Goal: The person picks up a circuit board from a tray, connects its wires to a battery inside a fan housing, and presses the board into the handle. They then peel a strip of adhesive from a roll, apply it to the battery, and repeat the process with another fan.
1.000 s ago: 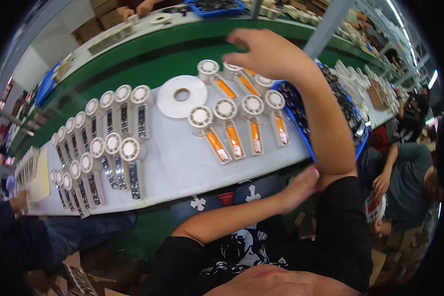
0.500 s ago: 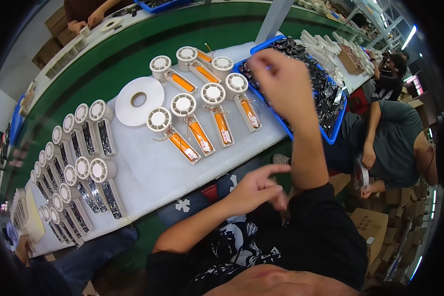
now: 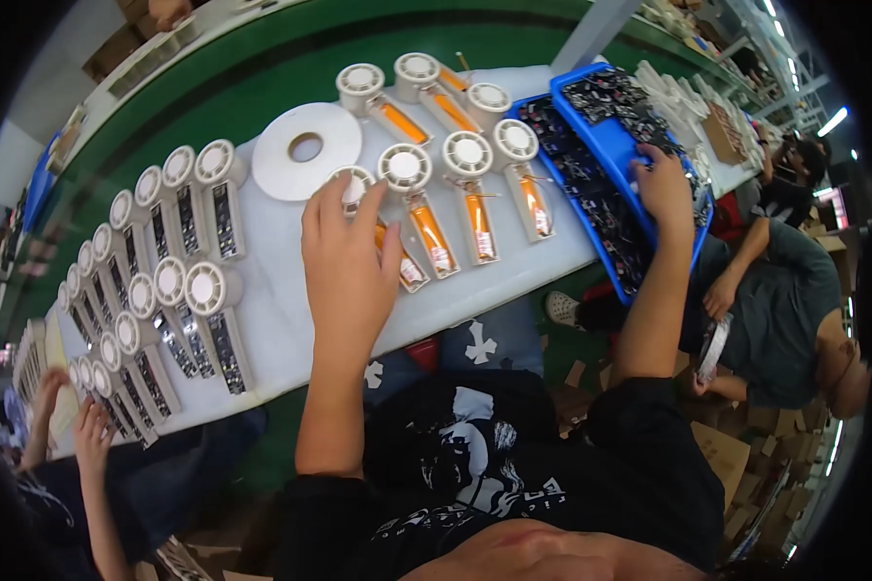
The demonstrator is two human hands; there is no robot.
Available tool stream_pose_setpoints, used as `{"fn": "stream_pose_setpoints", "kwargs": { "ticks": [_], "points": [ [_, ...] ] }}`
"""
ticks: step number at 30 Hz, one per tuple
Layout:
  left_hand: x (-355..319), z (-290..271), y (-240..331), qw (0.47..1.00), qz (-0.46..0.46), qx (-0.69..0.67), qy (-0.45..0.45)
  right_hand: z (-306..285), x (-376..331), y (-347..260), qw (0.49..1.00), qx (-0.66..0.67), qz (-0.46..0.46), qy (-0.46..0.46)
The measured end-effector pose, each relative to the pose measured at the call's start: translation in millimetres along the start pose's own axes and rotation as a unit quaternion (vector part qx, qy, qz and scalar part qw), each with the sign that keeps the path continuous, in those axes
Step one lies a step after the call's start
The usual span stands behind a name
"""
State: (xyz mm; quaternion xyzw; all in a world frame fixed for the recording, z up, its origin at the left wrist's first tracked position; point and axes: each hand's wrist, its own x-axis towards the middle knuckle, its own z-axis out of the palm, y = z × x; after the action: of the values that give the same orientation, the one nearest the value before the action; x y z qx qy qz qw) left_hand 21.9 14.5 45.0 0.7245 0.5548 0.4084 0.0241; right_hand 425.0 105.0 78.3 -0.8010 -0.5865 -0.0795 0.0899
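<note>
Left hand [image 3: 352, 261] we're holding half-spread over fan [image 3: 355, 183], right hand [image 3: 665, 187] curled over blue tray [image 3: 611, 145]; grasps unclear; brushing could dislodge fan.

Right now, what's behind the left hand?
A white handheld fan: part of its head and the lower end of its orange-filled handle show past the left hand. The hand covers much of the rest; any contact is hidden.

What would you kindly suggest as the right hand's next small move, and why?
The right hand could perhaps pick one dark circuit board from the upper blue tray: its fingers are down at that tray, and the handheld fans with orange batteries show no such board, unlike the board-filled fans at left.
</note>
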Motion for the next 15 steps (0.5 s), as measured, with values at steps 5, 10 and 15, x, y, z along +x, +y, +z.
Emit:
{"fn": "stream_pose_setpoints", "kwargs": {
  "ticks": [5, 10, 15],
  "points": [
    [-0.6, 12.2, -27.3, 0.999, -0.046, 0.012, 0.018, 9.6, 7.8, -0.1, 0.997, -0.062, 0.010, 0.039],
    [0.3, 11.6, -32.1, 0.991, -0.109, -0.078, -0.016, 5.2, 10.8, -1.1, 0.998, -0.052, 0.018, -0.004],
    [1.1, 2.6, -31.3, 0.967, -0.159, -0.189, -0.059, -22.4, -6.6, 19.4, 0.997, 0.022, 0.019, 0.074]
  ]
}}
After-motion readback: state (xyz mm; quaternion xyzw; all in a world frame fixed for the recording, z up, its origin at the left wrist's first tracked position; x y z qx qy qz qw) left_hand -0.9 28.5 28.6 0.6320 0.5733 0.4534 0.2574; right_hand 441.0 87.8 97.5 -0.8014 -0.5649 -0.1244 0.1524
